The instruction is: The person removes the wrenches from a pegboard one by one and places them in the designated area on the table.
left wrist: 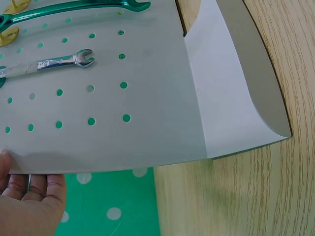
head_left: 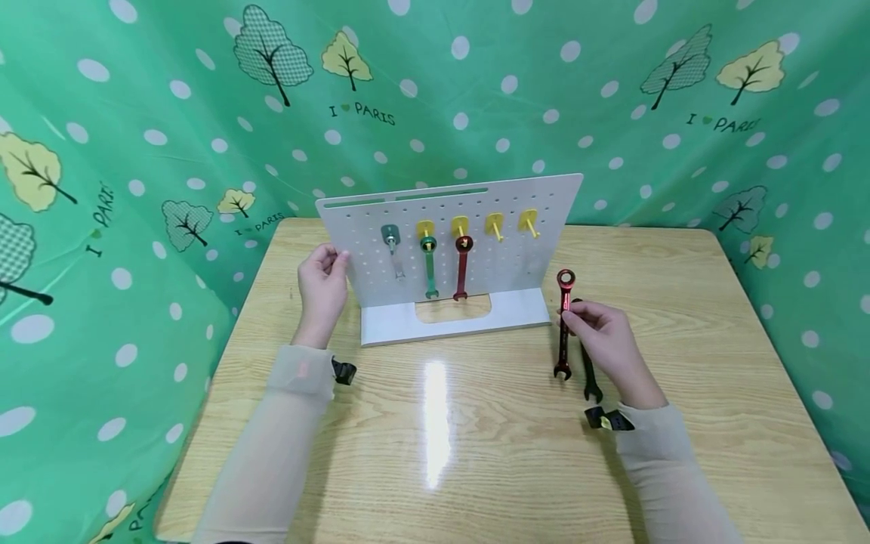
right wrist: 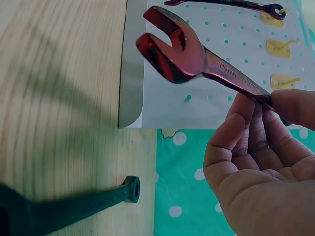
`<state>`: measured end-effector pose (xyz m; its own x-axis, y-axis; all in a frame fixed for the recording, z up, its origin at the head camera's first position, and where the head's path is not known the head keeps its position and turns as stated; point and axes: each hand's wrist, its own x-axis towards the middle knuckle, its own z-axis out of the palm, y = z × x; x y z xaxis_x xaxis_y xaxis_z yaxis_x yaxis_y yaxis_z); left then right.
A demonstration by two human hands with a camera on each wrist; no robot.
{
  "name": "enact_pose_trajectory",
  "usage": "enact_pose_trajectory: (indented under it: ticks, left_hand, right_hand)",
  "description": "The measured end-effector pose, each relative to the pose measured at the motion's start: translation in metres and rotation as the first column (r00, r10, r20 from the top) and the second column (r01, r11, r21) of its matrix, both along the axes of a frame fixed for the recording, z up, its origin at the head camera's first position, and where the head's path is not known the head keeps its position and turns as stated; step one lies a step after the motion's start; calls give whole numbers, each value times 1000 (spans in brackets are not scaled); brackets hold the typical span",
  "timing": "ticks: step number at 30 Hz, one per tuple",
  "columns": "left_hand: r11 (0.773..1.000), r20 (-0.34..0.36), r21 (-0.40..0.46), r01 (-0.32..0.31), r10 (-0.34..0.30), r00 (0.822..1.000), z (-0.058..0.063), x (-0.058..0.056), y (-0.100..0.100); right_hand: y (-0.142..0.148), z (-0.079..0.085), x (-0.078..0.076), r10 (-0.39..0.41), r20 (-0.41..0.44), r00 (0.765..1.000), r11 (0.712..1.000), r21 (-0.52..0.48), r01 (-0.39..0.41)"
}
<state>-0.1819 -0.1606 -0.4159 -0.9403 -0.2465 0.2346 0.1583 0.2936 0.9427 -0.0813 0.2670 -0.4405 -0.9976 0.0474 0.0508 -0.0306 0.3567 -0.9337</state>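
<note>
My left hand (head_left: 322, 289) grips the left edge of a white pegboard (head_left: 435, 264), thumb in front and fingers behind. Between thumb and fingers, my right hand (head_left: 607, 341) pinches a shiny red combination wrench (head_left: 564, 325), held off the table with its open end toward me. A black wrench (head_left: 590, 374) lies on the table beneath that hand. On the board's hooks hang a small silver wrench (left wrist: 64, 61), a green wrench (head_left: 430, 268) and a dark red wrench (head_left: 462, 270). Two further yellow hooks (head_left: 495, 225) stick out to their right.
The pegboard stands on a white base (head_left: 387, 325) with a cut-out, toward the back of a wooden table (head_left: 503, 438). A green dotted curtain (head_left: 435, 98) surrounds the table at the back and sides.
</note>
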Motion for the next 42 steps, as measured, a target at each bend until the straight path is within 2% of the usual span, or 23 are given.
enact_pose_trajectory:
  ticks: [7,14,26,36,42]
  left_hand:
    - [1000,-4,2,8,-8,1000,1,0,0]
    - [1000,6,3,3,-3,1000,0,0,-1]
    - [1000,6,6,0,0,1000,-1,0,-1]
    - [1000,9,-6,-3,3,1000,1,2,0]
    - [1000,2,-8,-1,1,1000,1,2,0]
  right_hand:
    - [7,-2,5,0,-11,1000,1000,28,0]
    - [14,-4,8,-11,32,999,998,59,9]
    - [24,-5,13,-14,63,998,999,52,11]
    - [36,-6,19,-41,98,994,992,119,29]
    - [39,-7,20,-26,100,995,992,126,14]
